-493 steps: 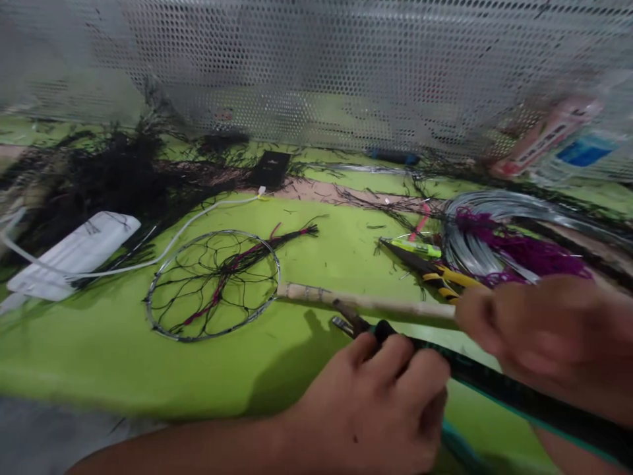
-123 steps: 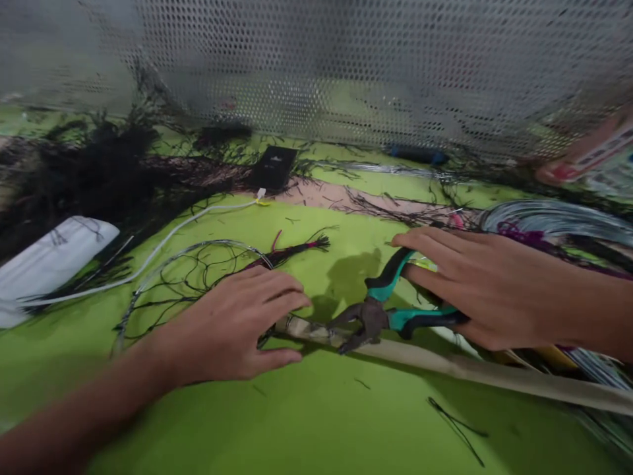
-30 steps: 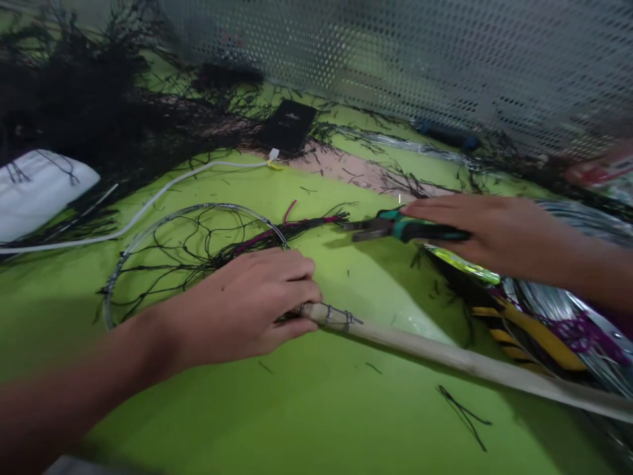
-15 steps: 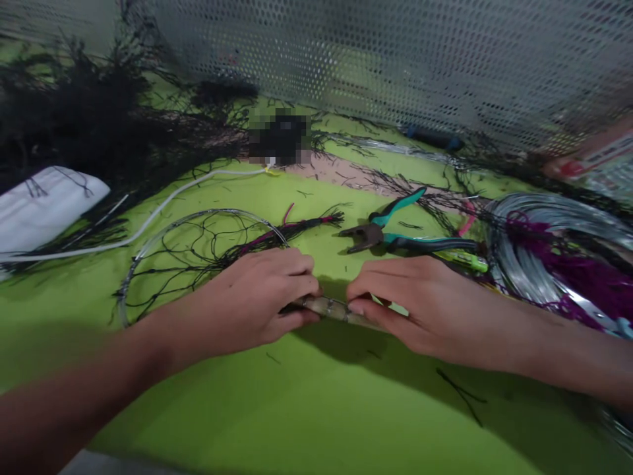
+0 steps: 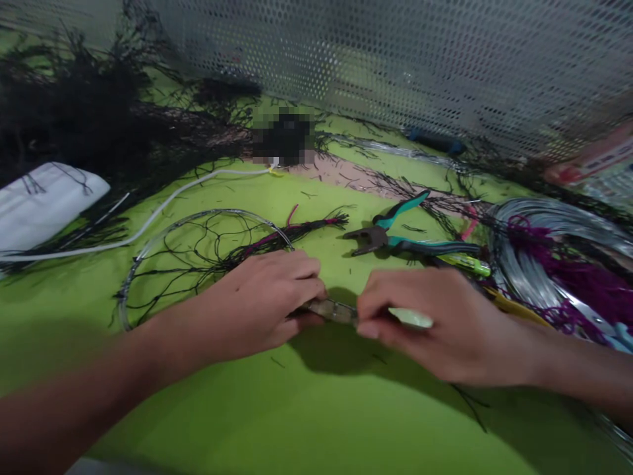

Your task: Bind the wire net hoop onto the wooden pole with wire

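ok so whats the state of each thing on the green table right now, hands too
left hand: closed on the wooden stick where the hoop joins
right hand: pinching the wire-wrapped pale wooden stick
round wire hoop with black netting: lying flat, netting loose and tangled
teal-handled pliers: lying on the table, handles spread, unheld
silver wire coil: coiled, with purple thread lying on it
white cable: slack across the table

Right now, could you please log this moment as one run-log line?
left hand: grips stick beside wire hoop | right hand: grips stick | pliers: on green table
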### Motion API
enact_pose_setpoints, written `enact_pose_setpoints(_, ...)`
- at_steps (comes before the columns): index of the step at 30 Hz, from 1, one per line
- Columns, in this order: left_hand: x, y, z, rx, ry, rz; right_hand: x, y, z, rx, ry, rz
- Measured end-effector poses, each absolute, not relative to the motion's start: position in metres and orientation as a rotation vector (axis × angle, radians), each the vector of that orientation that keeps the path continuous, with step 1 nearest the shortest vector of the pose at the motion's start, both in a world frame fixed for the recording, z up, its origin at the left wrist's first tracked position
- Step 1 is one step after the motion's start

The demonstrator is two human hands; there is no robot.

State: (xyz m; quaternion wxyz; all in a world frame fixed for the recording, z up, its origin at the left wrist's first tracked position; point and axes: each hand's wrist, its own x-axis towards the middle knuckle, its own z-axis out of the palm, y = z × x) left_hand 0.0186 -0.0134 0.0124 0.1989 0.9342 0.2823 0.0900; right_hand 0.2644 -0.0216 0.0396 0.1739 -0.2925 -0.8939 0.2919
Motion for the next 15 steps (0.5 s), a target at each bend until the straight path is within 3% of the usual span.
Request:
enact_pose_setpoints(3,0.019,-0.014,0.01,2.625,0.791,0.29,0.283,0.008,0.048,-1.124,-2.283,0.862)
enact_pose_setpoints(5,0.018,-0.015,0.008,2.633,0.797,0.326,0.307,0.032,0.051,-1.249,-2.508,0.47)
enact_pose_setpoints(7,0.017,-0.016,0.007,2.624,0.811,0.35,0.334,0.051,0.05,-1.192,-2.827,0.157)
enact_pose_setpoints(12,0.016,-0.015,0.005,2.599,0.791,0.369,0.365,0.064,0.041,-1.19,-3.145,0.07)
enact_pose_setpoints(15,0.017,-0.014,0.005,2.583,0.801,0.391,0.357,0.07,0.033,-1.044,-3.189,-0.186)
